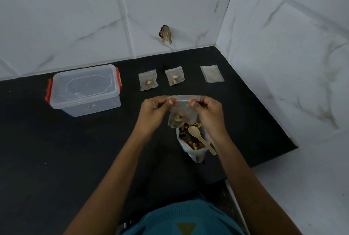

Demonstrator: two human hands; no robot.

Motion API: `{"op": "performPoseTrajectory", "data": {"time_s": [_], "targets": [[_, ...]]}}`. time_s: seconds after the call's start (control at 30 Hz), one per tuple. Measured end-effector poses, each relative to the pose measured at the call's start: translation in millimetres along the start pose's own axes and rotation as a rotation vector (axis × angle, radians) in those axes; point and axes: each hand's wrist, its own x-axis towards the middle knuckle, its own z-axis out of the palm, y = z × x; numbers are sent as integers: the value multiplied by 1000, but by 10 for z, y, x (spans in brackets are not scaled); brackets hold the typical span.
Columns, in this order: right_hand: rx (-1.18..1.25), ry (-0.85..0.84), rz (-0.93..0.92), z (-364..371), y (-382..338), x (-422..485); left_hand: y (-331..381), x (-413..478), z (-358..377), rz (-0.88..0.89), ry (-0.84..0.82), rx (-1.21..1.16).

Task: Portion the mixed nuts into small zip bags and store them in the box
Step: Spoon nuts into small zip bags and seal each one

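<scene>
I read the fingers (191, 102) of the left hand (153, 110) and the right hand (208, 110) as pinching the top strip of one small zip bag (182, 110), one hand at each end. The bag is held in the air, and a few nuts (177, 118) lie at its bottom.

Risk 1: the strip may close only in part if the pinch skips the middle. Nuts could then escape when the bag is laid down or stored.

Risk 2: the bag hangs directly above the open supply bag (191, 141), whose wooden spoon (201, 138) juts over the rim. A dip of the wrists may tip spoon or supply bag and scatter nuts on the surface (56, 149).

Farther out, two filled bags (147, 81) (174, 77) lie flat, with an empty bag (211, 73) to their right. The box (85, 91) stands at the left with its lid on. In my judgement, that lid blocks storage until it is removed.
</scene>
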Motion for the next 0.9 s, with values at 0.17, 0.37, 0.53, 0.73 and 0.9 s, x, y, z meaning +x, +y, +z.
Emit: {"op": "performPoseTrajectory", "data": {"time_s": [0.17, 0.37, 0.53, 0.73, 0.9], "targets": [[-20, -121, -31, 51, -68, 162, -71, 97, -64, -4, 100, -49], [-4, -169, 4, 158, -83, 355, -193, 229, -226, -38, 115, 21], [45, -166, 107, 385, 56, 560, -372, 324, -350, -187, 128, -149], [-58, -232, 280, 649, 341, 885, -637, 547, -409, -455, 203, -253], [-179, -232, 321, 852, 599, 1119, -901, 787, -442, -577, 253, -146]]}}
